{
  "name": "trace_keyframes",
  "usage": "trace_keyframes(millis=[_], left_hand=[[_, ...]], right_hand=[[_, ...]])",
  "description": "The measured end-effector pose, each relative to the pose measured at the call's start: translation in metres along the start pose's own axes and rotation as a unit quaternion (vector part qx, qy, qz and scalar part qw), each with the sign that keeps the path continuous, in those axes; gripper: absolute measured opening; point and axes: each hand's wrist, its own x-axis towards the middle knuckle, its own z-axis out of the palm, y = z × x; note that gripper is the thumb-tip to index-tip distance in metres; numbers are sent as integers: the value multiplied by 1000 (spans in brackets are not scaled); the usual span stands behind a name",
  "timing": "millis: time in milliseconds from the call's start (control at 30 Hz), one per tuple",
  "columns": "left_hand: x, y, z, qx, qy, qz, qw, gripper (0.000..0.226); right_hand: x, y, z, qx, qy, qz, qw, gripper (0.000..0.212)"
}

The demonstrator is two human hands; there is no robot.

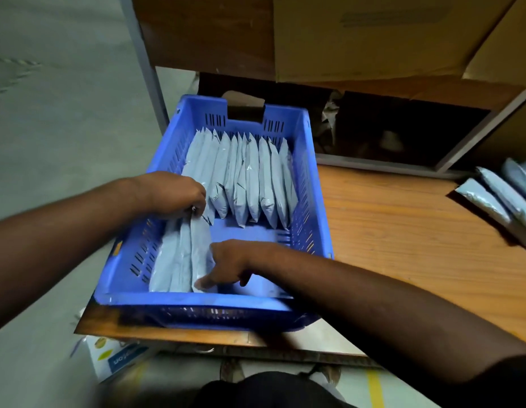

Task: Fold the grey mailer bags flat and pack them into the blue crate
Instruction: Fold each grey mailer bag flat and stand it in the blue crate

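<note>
One blue slotted plastic crate (307, 184). Roughly ten grey plastic mailer bags on edge in its far row (250, 178), three in its near row (182, 257), three more on the wooden table (503, 198). Two bare hands.

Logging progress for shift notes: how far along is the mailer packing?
Done: a full back row of folded grey mailers stands on edge in the blue crate. In hand: both the left hand and right hand are seating a few mailers in a front row at the crate's left. Left: most of the front row, plus loose mailers on the wooden table.
</note>
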Motion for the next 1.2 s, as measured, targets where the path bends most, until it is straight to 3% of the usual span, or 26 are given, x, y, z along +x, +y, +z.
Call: trace_keyframes(millis=[67,133,233,300,400,533,633,733,833,967,1200], left_hand=[[-6,4,0,-7,20,-7,1000,25],[-10,5,4,1,46,-9,999,41],[-10,4,13,93,33,25,995,57],[-9,6,16,115,17,27,993,54],[-12,12,15,116,14,7,993,52],[-18,21,15,100,34,-29,994,54],[-25,23,16,69,91,-42,993,53],[-34,29,15,-55,227,-59,970,46],[-34,48,7,-116,364,-59,922,48],[-13,86,-22,-222,395,-49,890,40],[64,164,-85,-261,371,36,890,34]], right_hand=[[7,-4,5,112,-35,6,993,37],[7,-5,5,262,-48,21,964,60],[10,6,8,344,-49,17,938,76],[20,9,13,349,-54,15,935,83],[36,10,23,300,-35,-16,953,67],[42,12,25,215,-3,2,977,97],[18,8,6,99,4,16,995,95],[-21,13,-13,-55,138,-71,986,64],[-61,43,-13,53,339,-207,916,25],[-110,85,-8,189,488,-256,812,15],[-155,173,-12,268,553,-198,764,19]])
